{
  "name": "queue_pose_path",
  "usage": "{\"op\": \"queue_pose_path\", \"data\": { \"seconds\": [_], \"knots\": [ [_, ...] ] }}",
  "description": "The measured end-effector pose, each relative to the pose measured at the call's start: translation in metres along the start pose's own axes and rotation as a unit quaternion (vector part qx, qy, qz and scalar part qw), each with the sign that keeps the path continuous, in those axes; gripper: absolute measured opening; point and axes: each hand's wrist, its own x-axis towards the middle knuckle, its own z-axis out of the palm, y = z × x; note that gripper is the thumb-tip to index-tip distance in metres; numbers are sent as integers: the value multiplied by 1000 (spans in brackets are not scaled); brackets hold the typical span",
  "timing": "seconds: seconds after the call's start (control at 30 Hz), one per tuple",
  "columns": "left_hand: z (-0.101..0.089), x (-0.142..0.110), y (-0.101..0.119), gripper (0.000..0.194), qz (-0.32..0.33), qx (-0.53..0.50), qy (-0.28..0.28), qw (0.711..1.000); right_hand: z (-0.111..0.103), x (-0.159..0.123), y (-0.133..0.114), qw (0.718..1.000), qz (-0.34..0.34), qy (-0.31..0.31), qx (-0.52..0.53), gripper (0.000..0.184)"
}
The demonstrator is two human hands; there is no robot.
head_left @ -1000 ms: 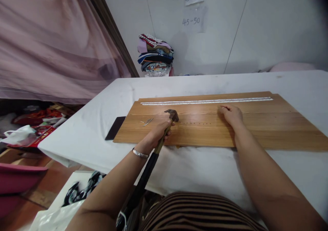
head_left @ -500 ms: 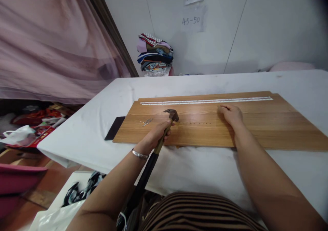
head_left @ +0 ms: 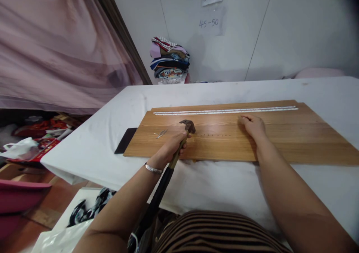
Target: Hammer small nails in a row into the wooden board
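Note:
My left hand (head_left: 174, 145) is wrapped round the neck of a claw hammer (head_left: 159, 187), just below its metal head. The hammer's dark handle slants down toward my body. Over the right half of a wooden board (head_left: 303, 137), my right hand (head_left: 254, 125) is closed with thumb and finger pinched together; whatever is in the pinch is too small to make out. A row of several small dark nail heads (head_left: 215, 135) runs along the board between my hands. Left of the hammer lies a little pile of loose nails (head_left: 161, 134).
Two white measuring strips (head_left: 224, 111) run along the board's far side. A flat black object (head_left: 125, 140) lies by the board's left end on the white-covered table (head_left: 103, 133). Folded clothes (head_left: 170, 60) are stacked behind the table. A pink curtain (head_left: 56, 39) hangs at left.

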Motion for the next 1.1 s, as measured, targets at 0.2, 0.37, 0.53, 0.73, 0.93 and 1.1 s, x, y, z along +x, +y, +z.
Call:
{"op": "queue_pose_path", "data": {
  "seconds": [0.2,0.37,0.53,0.73,0.93,1.1],
  "knots": [
    [3,-5,6,38,-8,-3,8,1000,-1,0,-2,1000,-2,-3,3,35],
    [5,-6,8,36,-7,-8,3,1000,-4,-2,-5,1000,11,-22,-1,38],
    [5,-6,8,36,-12,0,8,1000,-6,-3,-8,999,10,-29,-9,39],
    [5,-6,8,37,-3,-9,1,1000,-3,-2,-5,1000,11,-12,-5,36],
    [4,-5,6,37,-8,-1,3,1000,-1,0,0,1000,-10,4,20,32],
    [3,-4,5,38,-3,-8,-5,1000,0,0,1,1000,-5,4,15,33]
  ]
}}
